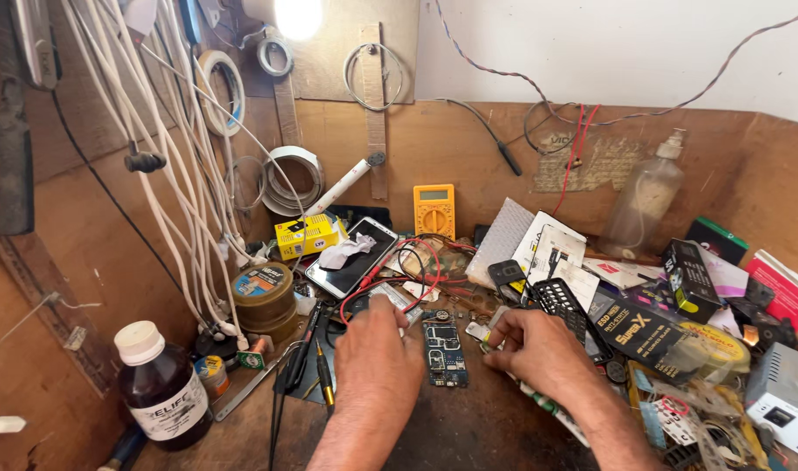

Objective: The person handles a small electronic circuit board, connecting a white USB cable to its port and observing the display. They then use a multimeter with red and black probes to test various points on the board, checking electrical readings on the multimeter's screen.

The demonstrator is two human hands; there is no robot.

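Head view: a cluttered wooden repair bench (469,436) is seen from above, with both of the person's hands at its middle.
Circuit board: a small blue board (444,352) lies flat on the bench between the two hands, long side running from 12 to 6 o'clock.
Left hand: the left hand (378,353) is laid palm down at 9 o'clock of the board, fingers curled toward 12 o'clock over a small pale part (397,299); whether that part is gripped cannot be told.
Right hand: the right hand (538,349) is set at 3 o'clock of the board, fingers bent and close together, tips near the board's upper right edge; nothing is clearly seen held.
Surroundings: a phone (353,257) with a white cloth on its screen lies at 11 o'clock of the board; red and black probe leads (416,270) are looped just beyond it, and a yellow multimeter (434,210) stands against the back wall at 12 o'clock. A dark bottle (161,388) stands well apart at 8 o'clock.
Handling advice: the board is judged best steadied by its edges only, with loose screws and leads kept off its face.
Risk: the trailing leads are judged liable to drag small parts.
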